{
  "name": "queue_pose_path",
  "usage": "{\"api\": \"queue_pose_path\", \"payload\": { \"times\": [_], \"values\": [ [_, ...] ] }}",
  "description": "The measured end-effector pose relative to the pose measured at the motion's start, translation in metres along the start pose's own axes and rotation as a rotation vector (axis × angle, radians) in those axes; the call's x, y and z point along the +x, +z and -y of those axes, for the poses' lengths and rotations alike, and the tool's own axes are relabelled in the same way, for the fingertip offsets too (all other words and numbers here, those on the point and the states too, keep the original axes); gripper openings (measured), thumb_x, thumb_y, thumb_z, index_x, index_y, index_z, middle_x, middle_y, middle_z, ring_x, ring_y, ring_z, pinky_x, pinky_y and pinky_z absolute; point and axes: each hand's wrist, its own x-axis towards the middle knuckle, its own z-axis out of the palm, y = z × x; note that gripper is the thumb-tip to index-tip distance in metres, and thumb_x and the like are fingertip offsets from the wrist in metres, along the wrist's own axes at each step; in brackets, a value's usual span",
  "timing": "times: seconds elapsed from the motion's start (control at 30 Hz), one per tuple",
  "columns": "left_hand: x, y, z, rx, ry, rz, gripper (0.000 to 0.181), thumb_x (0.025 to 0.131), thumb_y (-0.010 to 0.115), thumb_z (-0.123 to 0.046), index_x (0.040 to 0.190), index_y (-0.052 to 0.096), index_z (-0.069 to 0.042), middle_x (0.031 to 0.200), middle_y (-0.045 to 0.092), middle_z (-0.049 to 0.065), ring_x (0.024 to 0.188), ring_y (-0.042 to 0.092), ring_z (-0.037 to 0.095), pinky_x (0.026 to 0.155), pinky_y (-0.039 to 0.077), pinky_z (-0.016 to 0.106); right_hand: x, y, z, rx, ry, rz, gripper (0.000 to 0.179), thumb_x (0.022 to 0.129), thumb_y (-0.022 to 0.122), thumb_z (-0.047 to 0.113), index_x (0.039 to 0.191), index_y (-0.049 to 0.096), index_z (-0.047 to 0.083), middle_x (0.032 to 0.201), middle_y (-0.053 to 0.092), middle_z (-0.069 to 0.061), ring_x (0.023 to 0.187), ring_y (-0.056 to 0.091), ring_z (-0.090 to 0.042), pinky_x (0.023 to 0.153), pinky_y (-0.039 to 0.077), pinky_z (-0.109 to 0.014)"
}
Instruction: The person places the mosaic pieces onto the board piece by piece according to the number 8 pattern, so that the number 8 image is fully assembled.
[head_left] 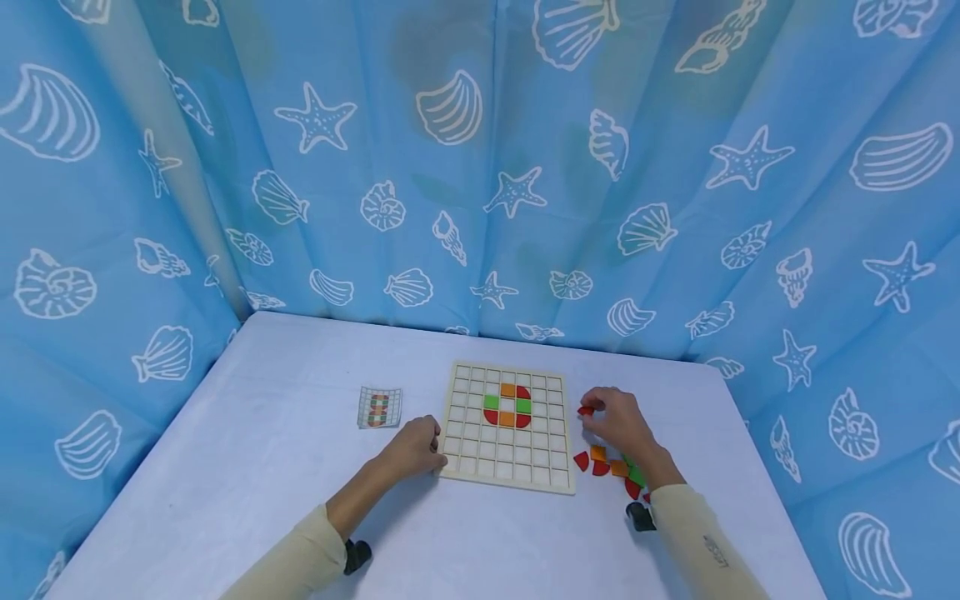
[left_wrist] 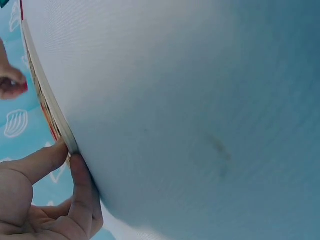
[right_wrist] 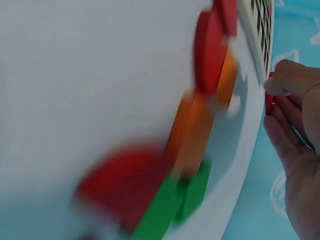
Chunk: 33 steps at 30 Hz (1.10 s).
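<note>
Nearest the cam, btm right of frame: a beige long sleeve (head_left: 705,542) on the R arm. R grip (head_left: 621,421), right of centre, is closed in a pinch on a flat red quarter-circle tile (head_left: 585,411), thumb vs. fingertips, just beside the board's right edge. L grip (head_left: 411,448) pinches the btm-left corner of a square pale wooden grid board (head_left: 489,451), prob. to steady it.

Step in hand, I'd judge: bringing 1 tile to the board. Ring of red, orange + green tiles (head_left: 523,407), upper middle of the board, has no pc at its upper-left corner. Going there would call for a short shift L over the rim, turning the curve outward, then lowering flat w/o nudging neighbours.

Edges/room: loose heap of red, orange + green tiles (head_left: 619,468) sits below R grip, partly under the wrist; black wrist cam (head_left: 640,517) hangs near it, so a low sweep could snag. Small printed pattern card (head_left: 380,407) lies left of the board. White-covered counter (head_left: 187,467) gives most room lower left; its far edge meets the blue shell-print curtain (head_left: 412,208).
</note>
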Motion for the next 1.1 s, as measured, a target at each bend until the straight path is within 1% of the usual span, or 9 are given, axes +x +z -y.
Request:
{"api": "queue_pose_path", "payload": {
  "times": [0.1,0.23,0.3,0.4,0.5,0.67,0.83,1.1],
  "values": [
    [-0.001,0.001,-0.001,-0.013,0.012,0.001,0.036,0.080,0.079,-0.006,0.104,0.054,0.005,0.081,0.050,0.004,0.071,0.047,0.016,0.063,0.043,0.031,0.011,0.013,0.016,0.036,-0.036,-0.020,0.033,0.080,0.078,0.015,0.110,0.067,0.010,0.107,0.062,-0.005,0.101,0.055,-0.024,0.088,0.051,-0.043],
    [-0.002,0.000,0.000,-0.033,0.041,0.006,0.036,0.080,0.078,-0.005,0.105,0.054,0.006,0.081,0.051,0.004,0.070,0.048,0.016,0.062,0.043,0.032,0.027,0.035,0.039,0.084,-0.078,-0.018,0.030,0.082,0.076,0.015,0.110,0.068,0.012,0.108,0.062,-0.003,0.100,0.056,-0.022,0.088,0.051,-0.041],
    [-0.003,-0.001,0.000,-0.036,0.048,0.010,0.035,0.081,0.077,-0.005,0.105,0.054,0.006,0.081,0.050,0.004,0.070,0.047,0.015,0.061,0.043,0.031,0.034,0.044,0.050,0.099,-0.122,-0.019,0.027,0.082,0.075,0.014,0.109,0.069,0.011,0.106,0.063,-0.002,0.098,0.057,-0.021,0.087,0.052,-0.040],
    [-0.003,-0.001,-0.001,-0.039,0.047,0.014,0.035,0.081,0.077,-0.005,0.105,0.054,0.006,0.081,0.050,0.004,0.069,0.047,0.015,0.061,0.042,0.030,0.044,0.056,0.063,0.085,-0.205,-0.030,0.024,0.083,0.074,0.013,0.106,0.070,0.010,0.101,0.063,-0.001,0.092,0.056,-0.019,0.083,0.053,-0.037],
    [-0.003,-0.002,-0.002,-0.038,0.021,0.015,0.036,0.081,0.077,-0.006,0.105,0.054,0.006,0.082,0.051,0.004,0.071,0.048,0.016,0.061,0.043,0.030,0.052,0.066,0.073,0.086,-0.273,-0.042,0.023,0.084,0.072,0.012,0.107,0.069,0.008,0.100,0.063,-0.001,0.090,0.056,-0.018,0.081,0.052,-0.035],
    [-0.002,-0.002,-0.001,-0.037,0.000,0.006,0.036,0.080,0.078,-0.006,0.105,0.054,0.005,0.083,0.051,0.005,0.071,0.048,0.016,0.061,0.043,0.030,0.059,0.076,0.086,0.118,-0.301,-0.064,0.026,0.083,0.072,0.010,0.109,0.068,0.006,0.102,0.063,-0.003,0.090,0.056,-0.017,0.080,0.052,-0.033],
    [-0.002,-0.003,-0.002,-0.048,0.010,0.006,0.036,0.081,0.077,-0.005,0.106,0.054,0.006,0.083,0.051,0.006,0.071,0.048,0.016,0.061,0.043,0.031,0.061,0.082,0.096,0.081,-0.327,-0.065,0.026,0.081,0.073,0.009,0.107,0.069,0.007,0.101,0.064,-0.001,0.090,0.052,-0.016,0.081,0.051,-0.033],
    [-0.001,-0.001,0.001,-0.036,0.003,0.001,0.035,0.081,0.078,-0.006,0.104,0.054,0.005,0.082,0.051,0.005,0.071,0.048,0.015,0.060,0.043,0.029,0.063,0.085,0.100,0.063,-0.296,-0.025,0.018,0.088,0.072,0.010,0.106,0.070,0.008,0.101,0.065,-0.001,0.093,0.054,-0.017,0.086,0.050,-0.035]
  ]
}}
